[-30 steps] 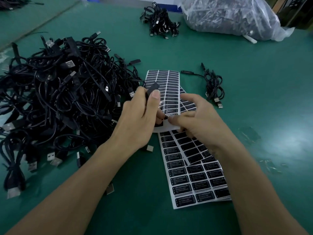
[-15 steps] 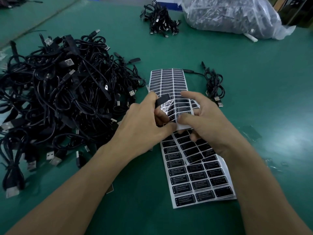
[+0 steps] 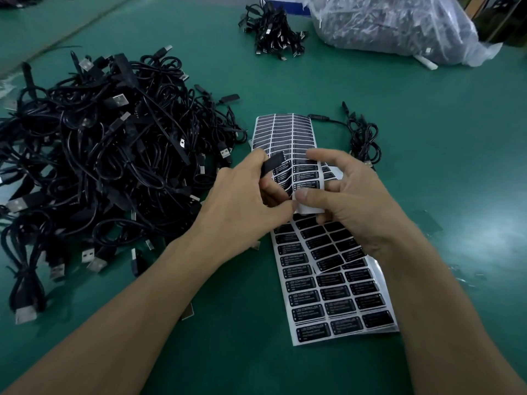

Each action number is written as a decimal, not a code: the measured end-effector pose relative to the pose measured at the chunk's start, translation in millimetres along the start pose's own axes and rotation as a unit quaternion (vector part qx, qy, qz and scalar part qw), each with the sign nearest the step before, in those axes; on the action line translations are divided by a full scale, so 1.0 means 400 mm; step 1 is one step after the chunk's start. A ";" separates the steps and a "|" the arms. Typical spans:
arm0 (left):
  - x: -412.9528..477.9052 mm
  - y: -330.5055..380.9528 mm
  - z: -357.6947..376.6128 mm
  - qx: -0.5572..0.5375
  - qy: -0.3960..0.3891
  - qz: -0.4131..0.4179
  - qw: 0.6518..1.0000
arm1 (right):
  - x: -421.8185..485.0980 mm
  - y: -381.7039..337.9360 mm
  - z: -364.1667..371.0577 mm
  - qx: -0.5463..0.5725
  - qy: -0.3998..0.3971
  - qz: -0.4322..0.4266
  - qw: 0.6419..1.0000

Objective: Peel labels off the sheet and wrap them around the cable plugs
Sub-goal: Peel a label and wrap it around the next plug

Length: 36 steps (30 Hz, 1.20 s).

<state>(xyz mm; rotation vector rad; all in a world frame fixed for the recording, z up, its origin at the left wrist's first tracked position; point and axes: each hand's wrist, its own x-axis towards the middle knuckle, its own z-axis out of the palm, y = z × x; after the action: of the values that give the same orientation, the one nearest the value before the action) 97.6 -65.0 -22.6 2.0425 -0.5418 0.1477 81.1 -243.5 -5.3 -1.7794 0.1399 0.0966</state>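
Gripping hand: the left hand [image 3: 242, 201] is pinching a black plug [image 3: 273, 165] between thumb and fingers, above the table [image 3: 427, 138].
Right hand: the right hand [image 3: 350, 201] is pinching the near white edge of a label sheet [image 3: 285, 132], thumb pressing on top.
Label sheet: arching upward, its far end lying on the table; the plug is hovering over its left edge.
Second sheet: the second sheet [image 3: 328, 303] is lying flat under the hands.
Cable pile: the cable pile [image 3: 99, 155] is sprawling on the left.

Our left hand [image 3: 245, 195] curls, thumb and fingers pinching a slim black plastic plug [image 3: 273, 166] | our right hand [image 3: 353, 203] pinches a curled white sheet of black labels [image 3: 288, 138] by thumb and forefinger | bare forearms reach forward, hands close together
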 end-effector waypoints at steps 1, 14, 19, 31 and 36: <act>0.000 -0.001 0.001 -0.001 -0.001 -0.005 1.000 | 0.001 0.000 0.002 -0.001 0.000 0.001 1.000; 0.008 -0.004 0.005 -0.018 0.013 -0.045 0.999 | 0.001 0.005 -0.010 -0.050 0.039 0.001 0.998; 0.011 -0.012 0.004 -0.058 0.071 -0.064 0.994 | -0.004 0.016 -0.026 -0.156 0.092 -0.014 0.983; 0.015 -0.007 0.005 -0.087 0.109 -0.084 0.987 | -0.025 -0.007 0.054 -0.307 0.175 -0.279 0.893; 0.017 -0.004 0.002 -0.087 0.114 -0.092 0.985 | -0.022 0.003 0.074 -0.357 0.143 -0.275 0.881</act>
<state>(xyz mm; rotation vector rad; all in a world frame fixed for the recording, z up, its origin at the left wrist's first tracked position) 104.6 -67.1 -22.2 1.8637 -0.2137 0.2139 72.5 -214.3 -11.5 -2.4964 -0.2281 -0.6012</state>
